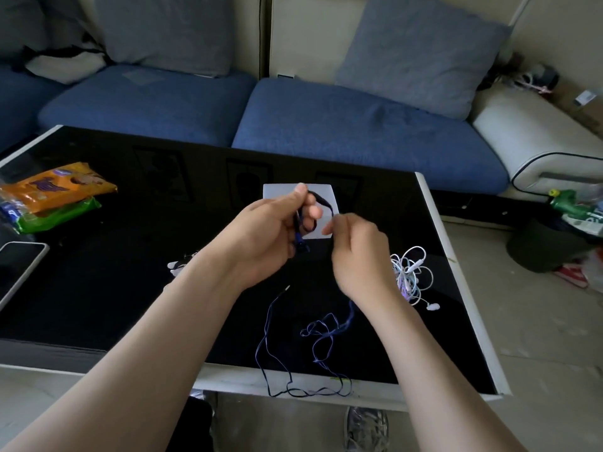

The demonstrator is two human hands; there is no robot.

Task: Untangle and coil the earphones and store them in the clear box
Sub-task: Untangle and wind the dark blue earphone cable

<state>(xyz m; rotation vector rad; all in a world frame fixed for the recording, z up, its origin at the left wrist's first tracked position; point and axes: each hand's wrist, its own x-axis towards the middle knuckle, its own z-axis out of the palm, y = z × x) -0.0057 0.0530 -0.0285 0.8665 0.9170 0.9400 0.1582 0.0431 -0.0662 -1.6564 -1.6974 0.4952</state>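
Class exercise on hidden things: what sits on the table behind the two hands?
A pale square box, partly seen. The left hand, right hand and the blue earphone cord cover its middle, so its contents cannot be told.

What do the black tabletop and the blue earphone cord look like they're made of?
The tabletop: probably glass or lacquer, glossy black, since it shows reflections. The blue earphone cord: likely thin rubbery plastic, slightly shiny, lying in limp loops.

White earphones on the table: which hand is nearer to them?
Right. The right hand hovers just left of the white earphones; the left hand is farther left, beyond it.
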